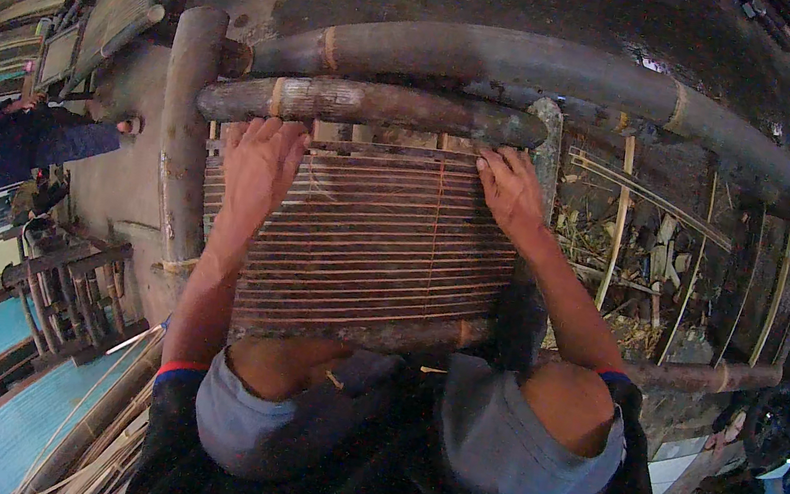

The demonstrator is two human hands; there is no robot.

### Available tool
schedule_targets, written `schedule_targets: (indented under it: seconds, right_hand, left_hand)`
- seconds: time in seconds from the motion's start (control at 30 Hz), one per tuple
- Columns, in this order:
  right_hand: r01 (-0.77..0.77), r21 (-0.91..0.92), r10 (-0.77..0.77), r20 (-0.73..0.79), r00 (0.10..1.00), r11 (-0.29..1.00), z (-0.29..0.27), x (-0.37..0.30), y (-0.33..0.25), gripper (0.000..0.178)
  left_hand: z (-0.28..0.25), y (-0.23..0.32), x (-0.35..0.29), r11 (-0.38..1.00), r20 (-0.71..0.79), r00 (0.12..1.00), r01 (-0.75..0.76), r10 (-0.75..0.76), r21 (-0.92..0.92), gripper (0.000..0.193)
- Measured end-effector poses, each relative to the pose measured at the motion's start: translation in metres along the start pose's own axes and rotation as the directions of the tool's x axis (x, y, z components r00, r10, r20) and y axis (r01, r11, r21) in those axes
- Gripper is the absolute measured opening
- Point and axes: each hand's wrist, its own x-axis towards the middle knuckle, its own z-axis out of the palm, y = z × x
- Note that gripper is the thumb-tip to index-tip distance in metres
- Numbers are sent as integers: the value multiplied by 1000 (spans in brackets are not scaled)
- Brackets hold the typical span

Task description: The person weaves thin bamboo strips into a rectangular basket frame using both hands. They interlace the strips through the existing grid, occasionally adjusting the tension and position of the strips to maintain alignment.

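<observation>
We see a slat panel [371, 239] striped in reddish brown, its thin dark gaps running side to side and 1 orange-red line crossing them top to bottom. Our left hand [260, 167] and right hand [512, 193] look warm reddish tan against it. The bamboo poles [374, 106] around it are grey-brown, mottled, with pale tan bands at the joints. Our shorts [489, 442] are grey, and our sleeves are dark with red and blue edging. The floor [18, 416] at lower left is bright turquoise. Another person [21, 144] at far left wears dark navy.
</observation>
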Motion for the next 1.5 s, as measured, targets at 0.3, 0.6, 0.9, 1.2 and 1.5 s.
schedule_targets:
  seconds: [0.3,0.6,0.9,1.2,1.5]
  right_hand:
    - [-28,-9,28,-42,999,1000,-1,-12,-2,33]
    - [-50,68,53,-37,998,996,8,-15,1,37]
    - [-84,246,87,1,996,966,0,-24,23,33]
    - [-296,676,305,110,946,674,-28,-9,24,34]
    - [42,-109,-52,-83,995,993,-17,-8,-58,43]
  left_hand:
    - [2,9,-2,996,86,996,38,-31,-82,16]
    - [-6,-1,-7,998,124,992,37,-31,-49,17]
    - [26,66,8,885,-173,983,-135,64,-445,19]
    - [82,121,51,989,484,874,26,47,-144,33]
    - [79,115,51,960,331,943,51,45,-276,27]
